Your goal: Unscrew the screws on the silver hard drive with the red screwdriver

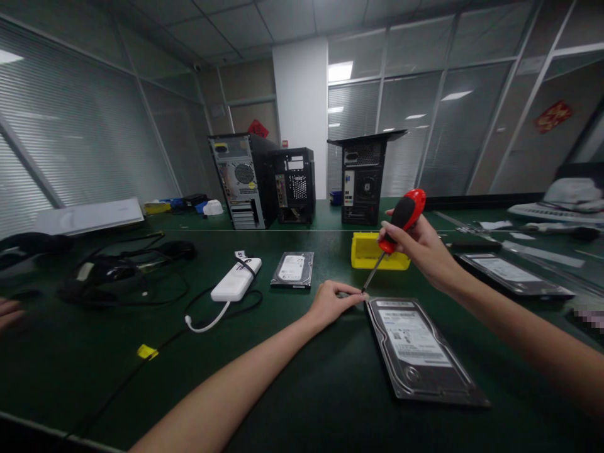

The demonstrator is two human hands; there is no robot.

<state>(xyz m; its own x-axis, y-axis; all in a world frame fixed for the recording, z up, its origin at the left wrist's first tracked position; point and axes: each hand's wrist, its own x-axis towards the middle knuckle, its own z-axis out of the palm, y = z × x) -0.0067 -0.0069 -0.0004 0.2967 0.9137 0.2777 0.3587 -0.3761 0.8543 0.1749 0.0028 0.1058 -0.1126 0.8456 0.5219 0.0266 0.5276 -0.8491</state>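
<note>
My right hand [413,239] is closed round the red and black handle of a screwdriver [402,217]. Its shaft slants down to the left, and the tip is at my left fingertips. My left hand [334,301] rests low over the table, with thumb and index finger pressed together at the tip; a small dark thing shows there, too tiny to name. Both the tip and these fingers are at the far left corner of a large hard drive [415,343], which lies flat, label up. Behind it sits a yellow tray [380,263].
On the green table [292,352] lie a smaller hard drive [292,269], a white adapter [236,280], black cables and another drive [512,272]. Computer cases [245,182] stand at the back. Another person's hand [9,313] shows at the left edge.
</note>
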